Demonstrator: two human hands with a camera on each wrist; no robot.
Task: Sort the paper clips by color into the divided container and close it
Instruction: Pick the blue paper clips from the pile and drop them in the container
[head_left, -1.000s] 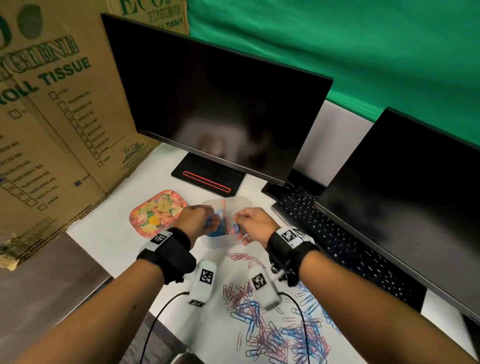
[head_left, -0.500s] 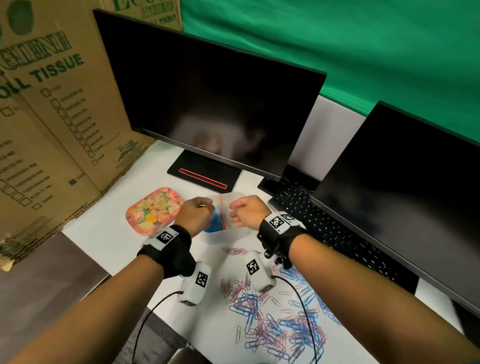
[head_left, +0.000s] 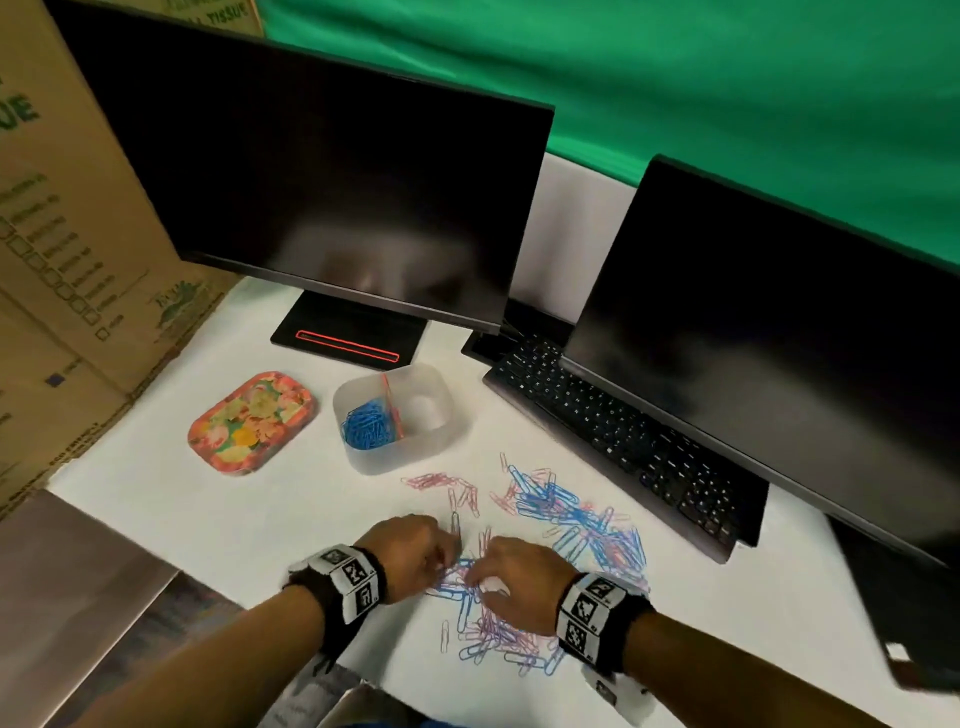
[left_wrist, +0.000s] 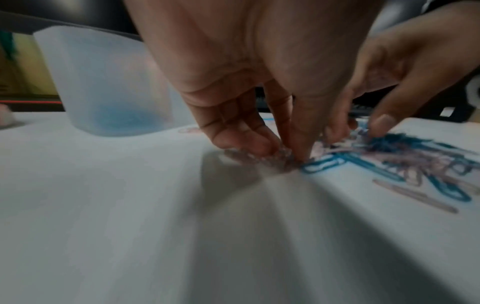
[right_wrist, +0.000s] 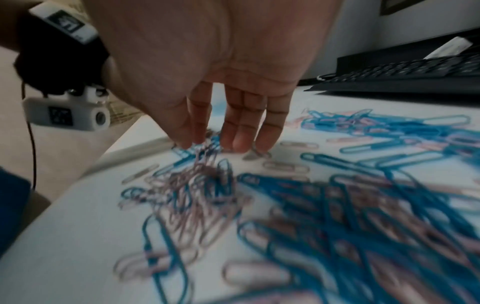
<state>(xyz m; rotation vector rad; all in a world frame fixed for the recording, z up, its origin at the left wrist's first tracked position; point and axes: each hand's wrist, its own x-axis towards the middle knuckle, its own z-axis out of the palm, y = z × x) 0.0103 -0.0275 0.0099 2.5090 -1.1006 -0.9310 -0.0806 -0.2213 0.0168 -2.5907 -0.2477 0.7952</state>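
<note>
A translucent divided container (head_left: 445, 423) stands on the white table, a red divider (head_left: 390, 402) splitting it. Blue paper clips (head_left: 366, 428) fill its left compartment; the right compartment looks bare. A loose pile of blue and pink paper clips (head_left: 569, 512) lies in front of it. My left hand (head_left: 449, 558) is down at the near end of the pile, thumb and fingertips pinching a few pink paper clips (left_wrist: 278, 157) against the table. My right hand (head_left: 475, 579) is beside it, with nearly straight fingers (right_wrist: 241, 142) touching the clips. The floral lid (head_left: 252, 421) lies left of the container.
Two dark monitors (head_left: 332, 182) and a black keyboard (head_left: 613, 426) stand behind and to the right of the pile. A big cardboard box (head_left: 78, 249) walls the left side. The table's near edge runs just under my wrists.
Both hands have left the container and dropped back toward me onto the clip pile. The container now stands uncovered with blue clips in its left compartment.
</note>
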